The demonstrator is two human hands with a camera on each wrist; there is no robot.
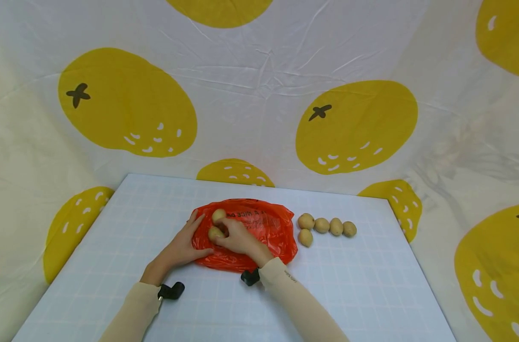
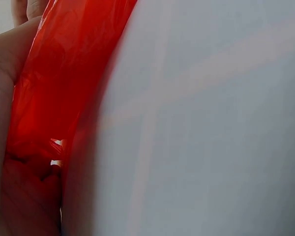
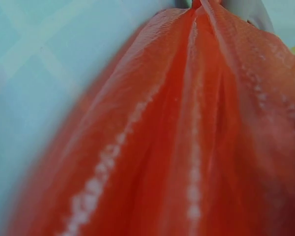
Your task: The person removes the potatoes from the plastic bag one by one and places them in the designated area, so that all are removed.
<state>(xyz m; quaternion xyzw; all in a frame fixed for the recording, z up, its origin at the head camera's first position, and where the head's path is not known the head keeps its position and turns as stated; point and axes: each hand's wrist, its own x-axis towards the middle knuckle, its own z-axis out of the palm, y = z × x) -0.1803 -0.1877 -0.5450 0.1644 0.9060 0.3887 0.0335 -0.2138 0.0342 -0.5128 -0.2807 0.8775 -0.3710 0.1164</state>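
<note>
A red plastic bag (image 1: 264, 232) lies spread on the table, dark print on its upper side. My right hand (image 1: 240, 237) reaches over it and pinches a potato (image 1: 215, 234) between thumb and fingers. Just behind, another potato (image 1: 218, 215) sits on or in the bag's left part; I cannot tell which. Along the bag's left edge my left hand (image 1: 183, 244) rests with fingers and thumb spread, touching the plastic. The left wrist view has the bag (image 2: 73, 73) beside part of that hand. Red folds of the bag (image 3: 187, 123) fill most of the right wrist view, hiding the right hand's grip.
Right of the bag, several potatoes (image 1: 321, 225) lie in a row, and one more potato (image 1: 305, 238) lies in front of the row's left end. The pale checked tabletop (image 1: 370, 285) ends at a fabric backdrop (image 1: 251, 118) printed with yellow fruit.
</note>
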